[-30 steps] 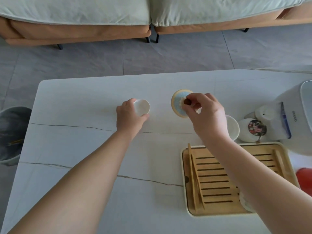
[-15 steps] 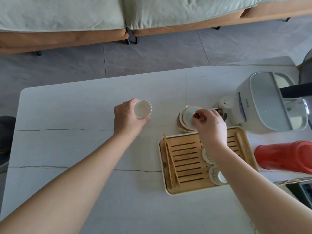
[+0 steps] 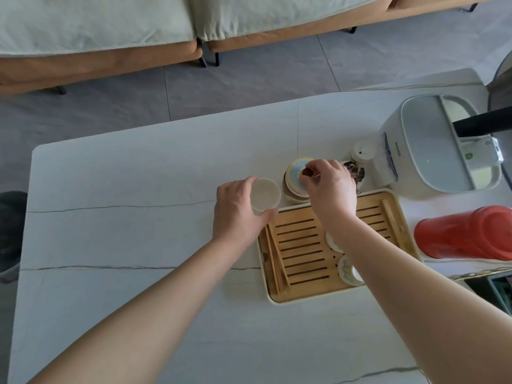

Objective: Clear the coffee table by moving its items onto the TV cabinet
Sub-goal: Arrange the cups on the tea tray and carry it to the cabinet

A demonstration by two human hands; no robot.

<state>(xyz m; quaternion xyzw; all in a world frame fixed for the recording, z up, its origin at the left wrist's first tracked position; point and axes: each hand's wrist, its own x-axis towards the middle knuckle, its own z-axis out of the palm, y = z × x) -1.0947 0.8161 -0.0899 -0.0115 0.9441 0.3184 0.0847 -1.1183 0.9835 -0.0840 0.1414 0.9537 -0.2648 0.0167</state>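
On the pale desk (image 3: pixel 138 189), beside the bamboo tray (image 3: pixel 302 275), the left hand (image 3: pixel 238 212) grips a small white cup (image 3: pixel 265 194). The right hand (image 3: pixel 331 187) pinches the knob of a blue lid (image 3: pixel 294 173) atop a gaiwan. The white kettle base (image 3: pixel 432 151) bears small lettering, too blurred to read.

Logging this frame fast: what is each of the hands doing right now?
Left hand: grips a small white cup.
Right hand: pinches the knob of a blue lid on a jar.

The right hand (image 3: pixel 329 187) has carried the blue-topped lid (image 3: pixel 296 173) rightward onto the jar (image 3: pixel 293 194) above the bamboo tray (image 3: pixel 327 245); the left hand (image 3: pixel 238 212), holding the white cup (image 3: pixel 265 194), has shifted toward frame centre.
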